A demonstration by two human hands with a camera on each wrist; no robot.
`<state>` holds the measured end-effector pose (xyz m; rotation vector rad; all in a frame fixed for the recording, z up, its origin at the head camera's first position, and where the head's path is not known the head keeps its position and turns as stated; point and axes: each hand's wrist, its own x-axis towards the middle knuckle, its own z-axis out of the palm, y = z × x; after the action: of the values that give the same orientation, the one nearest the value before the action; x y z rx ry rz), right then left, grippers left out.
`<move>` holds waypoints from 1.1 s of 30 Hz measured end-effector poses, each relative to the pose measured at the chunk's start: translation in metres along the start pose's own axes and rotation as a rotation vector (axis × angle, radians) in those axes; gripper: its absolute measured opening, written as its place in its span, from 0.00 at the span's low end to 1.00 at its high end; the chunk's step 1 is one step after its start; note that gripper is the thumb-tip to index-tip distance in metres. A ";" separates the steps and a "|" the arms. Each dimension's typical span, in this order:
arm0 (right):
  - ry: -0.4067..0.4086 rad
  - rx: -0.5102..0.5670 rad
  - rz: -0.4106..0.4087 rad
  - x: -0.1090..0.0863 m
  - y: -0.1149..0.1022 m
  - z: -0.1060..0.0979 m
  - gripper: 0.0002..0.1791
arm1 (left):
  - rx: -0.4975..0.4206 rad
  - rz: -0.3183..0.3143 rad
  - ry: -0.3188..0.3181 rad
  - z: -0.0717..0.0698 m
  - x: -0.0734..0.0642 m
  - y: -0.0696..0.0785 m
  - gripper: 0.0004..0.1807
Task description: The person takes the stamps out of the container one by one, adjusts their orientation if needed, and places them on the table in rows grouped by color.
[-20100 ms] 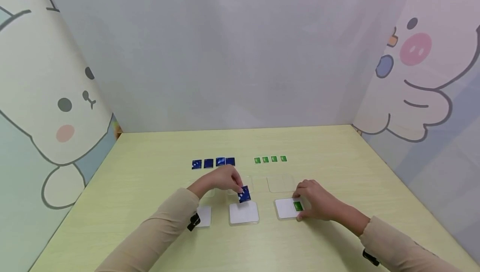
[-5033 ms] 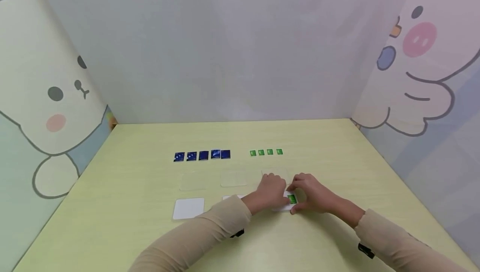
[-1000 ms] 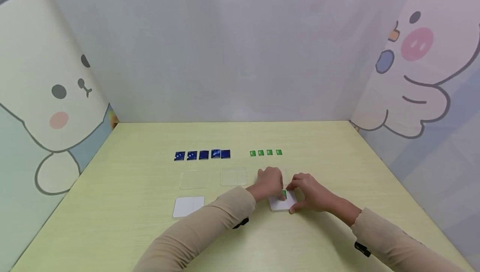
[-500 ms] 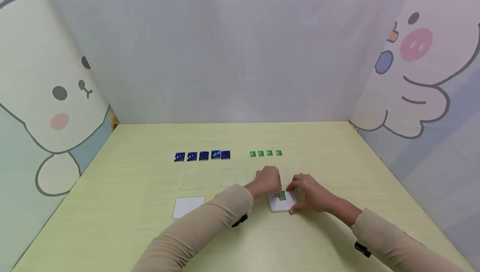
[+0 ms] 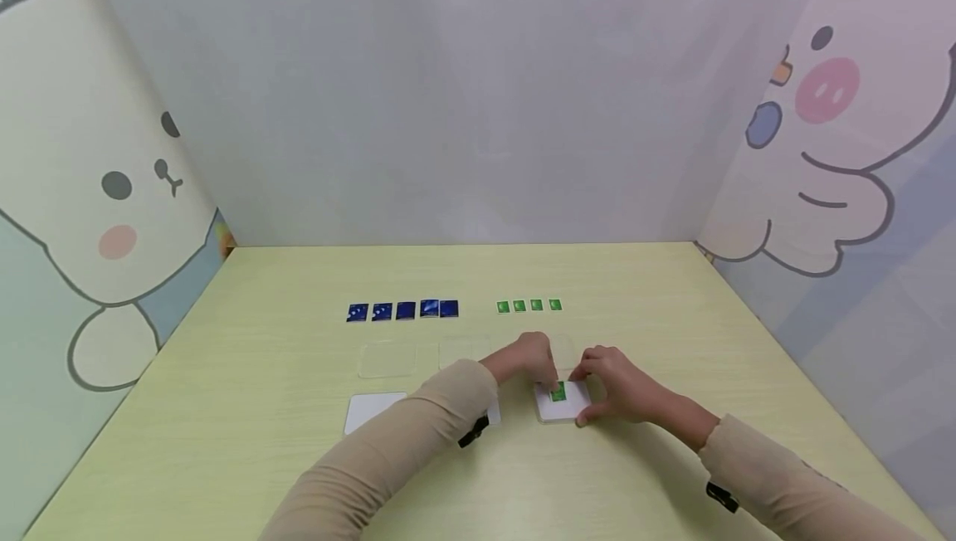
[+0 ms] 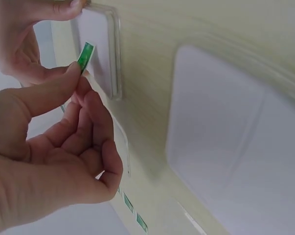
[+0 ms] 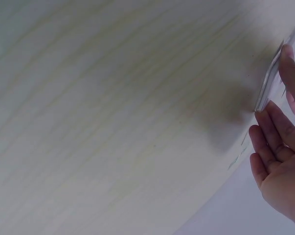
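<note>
My left hand [image 5: 532,356] pinches a small green square card [image 6: 85,56] between thumb and forefinger, its other fingers curled. The green card stands over the left part of a white card stack [image 5: 569,410] in a shallow clear case at the right of the near row. In the left wrist view the card looks slightly tilted. My right hand [image 5: 626,385] grips the right side of that case, thumb at the near edge and fingers at the far edge. Seen from the right wrist, the clear case [image 7: 270,78] appears edge-on between thumb and fingers.
Left on the table [image 5: 187,441] lies a white case [image 5: 372,411]; a middle one [image 5: 493,413] is mostly behind my left sleeve. Clear lids [image 5: 387,358] lie beyond them. Farther back are rows of blue squares [image 5: 406,309] and green squares [image 5: 519,306]. Cartoon-printed curtains stand around.
The green card, at the case's right end five seconds ago, has moved left with my left hand. Twenty seconds ago that hand held a blue square. My right hand keeps its grip.
</note>
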<state>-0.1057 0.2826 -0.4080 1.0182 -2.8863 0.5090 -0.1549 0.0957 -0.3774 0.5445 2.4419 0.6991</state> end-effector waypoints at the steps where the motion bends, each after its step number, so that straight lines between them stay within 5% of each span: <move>1: -0.001 0.001 0.002 0.000 0.000 0.000 0.29 | -0.004 0.001 -0.011 0.000 0.002 -0.001 0.06; 6: -0.010 0.002 0.011 0.000 -0.001 -0.001 0.29 | -0.008 0.016 -0.033 -0.001 0.008 -0.005 0.05; 16: -0.024 0.001 0.020 0.000 -0.001 -0.002 0.29 | -0.027 0.026 -0.021 -0.010 -0.005 -0.001 0.06; 33: -0.060 -0.008 0.086 0.002 -0.004 -0.003 0.29 | -0.033 0.048 -0.032 -0.026 -0.007 -0.008 0.05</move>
<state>-0.1050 0.2792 -0.4039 0.9275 -2.9929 0.4783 -0.1664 0.0767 -0.3608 0.5978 2.3908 0.7434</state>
